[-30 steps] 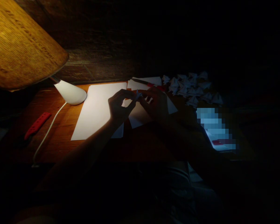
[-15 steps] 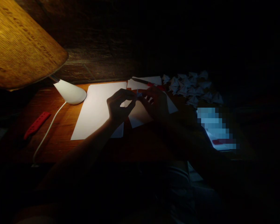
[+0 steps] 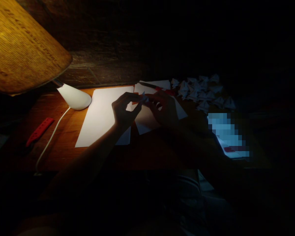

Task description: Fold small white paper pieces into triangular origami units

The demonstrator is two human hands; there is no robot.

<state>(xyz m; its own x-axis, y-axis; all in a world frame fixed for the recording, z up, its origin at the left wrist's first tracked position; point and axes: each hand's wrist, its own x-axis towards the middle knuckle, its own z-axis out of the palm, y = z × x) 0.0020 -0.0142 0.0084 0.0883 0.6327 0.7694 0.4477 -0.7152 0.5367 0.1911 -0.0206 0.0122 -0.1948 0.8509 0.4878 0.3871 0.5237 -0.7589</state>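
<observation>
Between my fingertips is a small folded paper piece (image 3: 144, 98) with pointed tips, held just above the desk. My left hand (image 3: 125, 109) pinches it from the left, thumb and forefinger bent into a ring. From the right, my right hand (image 3: 163, 106) grips the same piece, its other fingers curled in shadow. Beneath the hands lie loose white sheets (image 3: 147, 121). A larger stack of white paper (image 3: 100, 121) is under and left of my left hand. Dim light hides the fine folds of the piece.
A desk lamp (image 3: 75, 98) with a broad shade (image 3: 27, 49) stands at the left, its white cord (image 3: 51, 141) beside a red power strip (image 3: 40, 131). Behind my right hand lies a red-handled cutter or knife (image 3: 159, 89). Several folded paper pieces (image 3: 194, 90) and a lit phone (image 3: 227, 137) are on the right.
The folded piece has turned a little in my fingers, and more of its pale pointed faces show. Both hands stay in nearly the same place.
</observation>
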